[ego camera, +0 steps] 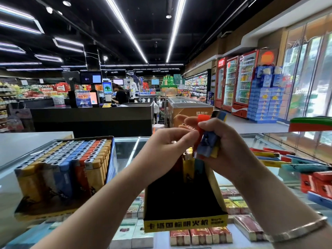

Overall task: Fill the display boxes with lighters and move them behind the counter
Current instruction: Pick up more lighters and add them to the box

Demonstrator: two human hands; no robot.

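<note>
Both forearms reach forward over the glass surface (125,150). The right hand (228,141), raised, has its grip curled round a bunch of red, blue and yellow plastic lighters (208,142). The left hand (167,142) pinches at the red one, fingers narrow. Below stands the nearly empty black-and-yellow cardboard display box (185,224); a full display box (111,159) sits to the left.

I see red, blue and yellow lighters (206,141); a black display box (185,200) fronted by a yellow band with black characters.
</note>
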